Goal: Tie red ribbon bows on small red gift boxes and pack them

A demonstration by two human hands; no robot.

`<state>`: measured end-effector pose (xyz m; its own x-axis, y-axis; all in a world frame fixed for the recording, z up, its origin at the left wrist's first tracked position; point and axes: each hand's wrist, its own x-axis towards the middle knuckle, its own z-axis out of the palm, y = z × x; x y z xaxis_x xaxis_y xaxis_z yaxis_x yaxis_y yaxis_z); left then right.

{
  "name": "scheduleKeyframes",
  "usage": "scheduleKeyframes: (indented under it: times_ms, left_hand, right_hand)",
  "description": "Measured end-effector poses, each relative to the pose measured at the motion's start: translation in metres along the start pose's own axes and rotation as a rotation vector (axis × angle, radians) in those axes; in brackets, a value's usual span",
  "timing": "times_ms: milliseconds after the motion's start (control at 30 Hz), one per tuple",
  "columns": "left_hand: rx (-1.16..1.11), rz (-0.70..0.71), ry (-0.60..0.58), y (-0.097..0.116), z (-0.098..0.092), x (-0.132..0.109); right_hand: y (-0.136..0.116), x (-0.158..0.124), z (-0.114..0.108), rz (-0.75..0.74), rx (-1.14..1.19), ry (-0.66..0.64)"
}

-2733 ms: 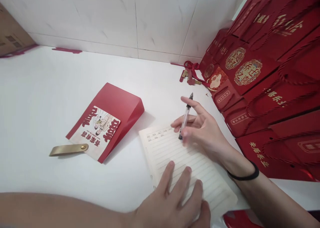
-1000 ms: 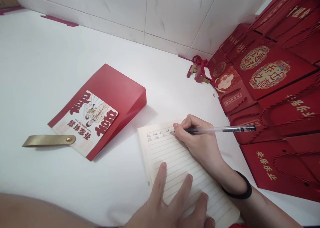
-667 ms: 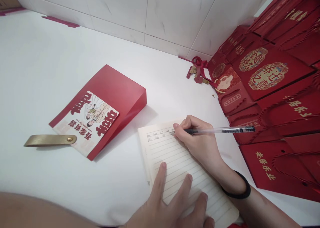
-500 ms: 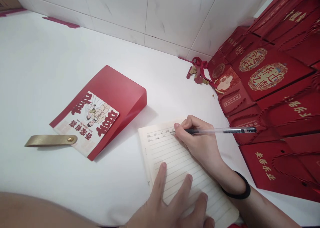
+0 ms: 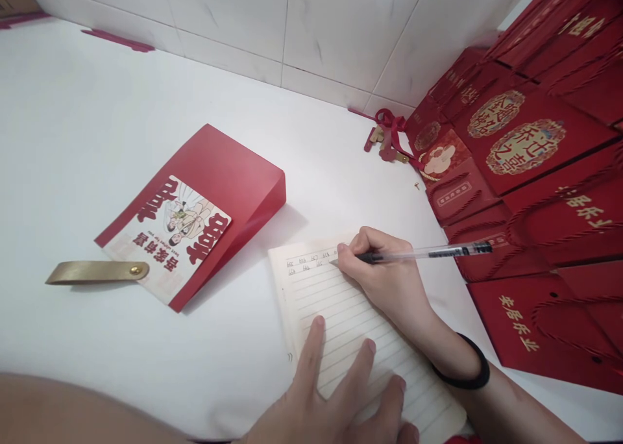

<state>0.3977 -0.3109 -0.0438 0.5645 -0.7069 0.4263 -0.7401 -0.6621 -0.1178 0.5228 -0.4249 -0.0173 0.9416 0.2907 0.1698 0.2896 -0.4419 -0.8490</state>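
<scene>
My right hand [image 5: 389, 272] pinches a clear pen [image 5: 418, 252] with a black grip, its tip at the second written line of a lined notebook [image 5: 341, 301]. Small handwritten numbers run along the notebook's top lines. A black band circles my right wrist. Spread fingers of my left hand [image 5: 341, 392] rest flat on the lower part of the page, holding nothing. Left of the notebook lies a red folded packet [image 5: 233, 165] with an illustrated card [image 5: 187, 226] on its front and a gold strap [image 5: 92, 272] fixed by a round stud.
Red gift bags [image 5: 525, 145] with rope handles and gold lettering fill the right side. A red ribbon bow [image 5: 389, 126] with small tags lies near the tiled wall [image 5: 233, 22]. A tiny gold stud [image 5: 416, 185] sits beside the bags. The table [image 5: 73, 139] is white.
My right hand and the pen have shifted slightly left, with the pen tip slightly lower on the page. My left hand stays on the notebook.
</scene>
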Motion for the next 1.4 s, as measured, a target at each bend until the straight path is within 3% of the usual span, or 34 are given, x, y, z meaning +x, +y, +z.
scheduleKeyframes:
  times_ms: [633, 1400]
  left_hand:
    - [0.017, 0.020, -0.001, -0.0012, -0.0005, 0.0000]
    - [-0.005, 0.004, -0.017, 0.0006, -0.0012, 0.0000]
  right_hand:
    - [0.0017, -0.0003, -0.0009, 0.072, 0.053, 0.086]
    - [0.0011, -0.0002, -0.0010, 0.085, 0.032, 0.003]
